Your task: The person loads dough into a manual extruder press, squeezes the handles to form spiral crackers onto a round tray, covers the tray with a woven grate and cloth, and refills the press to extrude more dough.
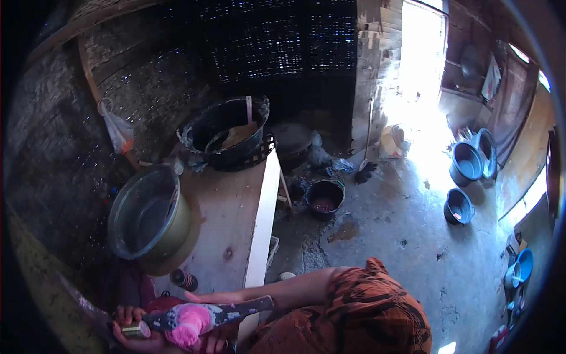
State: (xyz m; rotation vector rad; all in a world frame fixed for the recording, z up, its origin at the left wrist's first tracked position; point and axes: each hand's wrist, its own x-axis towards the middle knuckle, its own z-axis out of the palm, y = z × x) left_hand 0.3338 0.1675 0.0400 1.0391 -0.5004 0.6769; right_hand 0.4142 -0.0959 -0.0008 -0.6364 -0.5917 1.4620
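Note:
At the bottom left, my left hand (132,336) is closed around a small greenish-gold cylinder (137,329) with a pale end. Across the front lies a dark bar with pale blotches (239,310), and a bright pink bundle (191,323) sits on it beside the cylinder. My right hand (215,297), at the end of an arm in an orange patterned sleeve, reaches along the bar's far side. Its thumb side shows above the bar, and fingers curl below it; the palm is hidden. A dark ribbed jar or spool (183,279) stands just beyond my hands.
A pale wooden table (227,206) bears a large olive basin (147,212) and a black tub (236,133). Farther off on the concrete floor (377,224) are a black bucket (325,199), a broom (365,168) and blue-grey buckets (466,163). Light enters through a doorway (420,53).

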